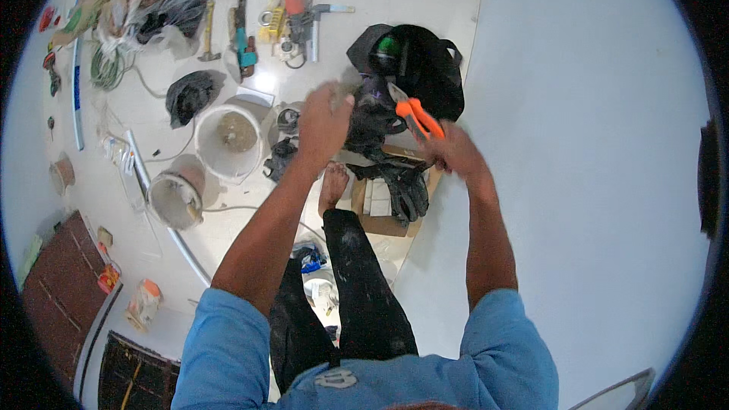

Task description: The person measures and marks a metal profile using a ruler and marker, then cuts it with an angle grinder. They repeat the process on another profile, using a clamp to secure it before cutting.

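My right hand (456, 152) grips orange-handled pliers (424, 121), their metal jaws pointing up and left. My left hand (326, 121) is raised just left of them, fingers curled and blurred around something small and greyish that I cannot make out. Beyond both hands lies a black bag (421, 53) with a round green item in it, beside dark crumpled material (364, 129). A cardboard box (376, 220) holding pale tiles and black plastic is below my hands, next to my bare foot (332, 182).
Two buckets (209, 159) (163, 205) stand at the left, near pipes (137, 159) and cables. Farther up lie a hammer (209, 30), a pipe wrench (244, 53), power tools (292, 7) and plastic bags (121, 0). A white wall (585, 182) rises on my right. A brown door (64, 273) is lower left.
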`<state>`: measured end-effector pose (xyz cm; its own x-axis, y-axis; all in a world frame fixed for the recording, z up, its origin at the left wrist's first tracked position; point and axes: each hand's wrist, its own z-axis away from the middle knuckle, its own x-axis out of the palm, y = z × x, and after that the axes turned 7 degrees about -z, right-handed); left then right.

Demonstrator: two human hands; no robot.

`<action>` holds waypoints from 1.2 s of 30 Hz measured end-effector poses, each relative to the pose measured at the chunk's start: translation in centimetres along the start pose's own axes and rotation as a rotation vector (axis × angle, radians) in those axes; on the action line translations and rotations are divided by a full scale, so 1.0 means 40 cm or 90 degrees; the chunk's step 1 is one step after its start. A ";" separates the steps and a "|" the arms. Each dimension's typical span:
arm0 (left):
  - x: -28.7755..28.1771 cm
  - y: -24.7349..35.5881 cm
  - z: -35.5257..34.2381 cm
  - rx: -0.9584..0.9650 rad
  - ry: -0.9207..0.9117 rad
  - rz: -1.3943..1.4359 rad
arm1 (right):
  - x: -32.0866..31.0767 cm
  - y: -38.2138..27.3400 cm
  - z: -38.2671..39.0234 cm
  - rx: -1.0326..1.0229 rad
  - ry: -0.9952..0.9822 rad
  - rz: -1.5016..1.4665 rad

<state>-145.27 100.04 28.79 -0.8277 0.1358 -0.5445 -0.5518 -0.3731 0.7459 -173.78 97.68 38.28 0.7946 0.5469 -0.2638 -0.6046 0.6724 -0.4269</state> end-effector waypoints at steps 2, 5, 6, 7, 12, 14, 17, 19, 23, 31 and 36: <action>-0.088 0.019 0.158 -0.111 -0.179 0.235 | 0.096 0.012 0.215 -0.058 0.042 0.009; -0.243 0.145 0.405 -0.216 -0.191 0.580 | 0.269 0.022 0.439 -0.267 0.131 0.114; -0.270 0.137 0.479 -0.174 -0.118 0.658 | 0.333 -0.013 0.525 -0.225 0.061 0.021; -0.319 0.131 0.541 -0.106 -0.165 0.673 | 0.401 -0.023 0.582 -0.216 -0.013 -0.082; -0.674 0.042 0.856 -0.071 -0.209 0.552 | 0.754 -0.138 0.826 -0.122 -0.314 -0.393; -0.818 -0.011 0.976 -0.073 -0.193 0.510 | 0.877 -0.150 0.885 -0.069 -0.426 -0.385; -1.019 -0.154 1.129 -0.078 -0.176 0.325 | 1.074 -0.271 1.003 -0.097 -0.469 -0.262; -1.109 -0.277 1.259 -0.038 -0.028 0.437 | 1.202 -0.356 1.044 -0.171 -0.430 -0.151; -1.239 -0.552 1.582 -0.153 0.054 0.411 | 1.424 -0.571 1.088 -0.202 -0.481 -0.106; -1.174 -0.952 2.026 -0.500 0.018 0.279 | 1.674 -0.778 1.026 -0.382 -0.258 0.513; -1.147 -1.147 2.032 -0.514 0.266 0.271 | 1.968 -0.931 1.034 -0.429 -0.345 0.582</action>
<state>-90.24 185.55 50.74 -0.7521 -0.4294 -0.5000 0.1443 -0.8476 0.5107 -91.03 136.34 69.18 -0.1207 0.9187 -0.3760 -0.6450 -0.3605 -0.6738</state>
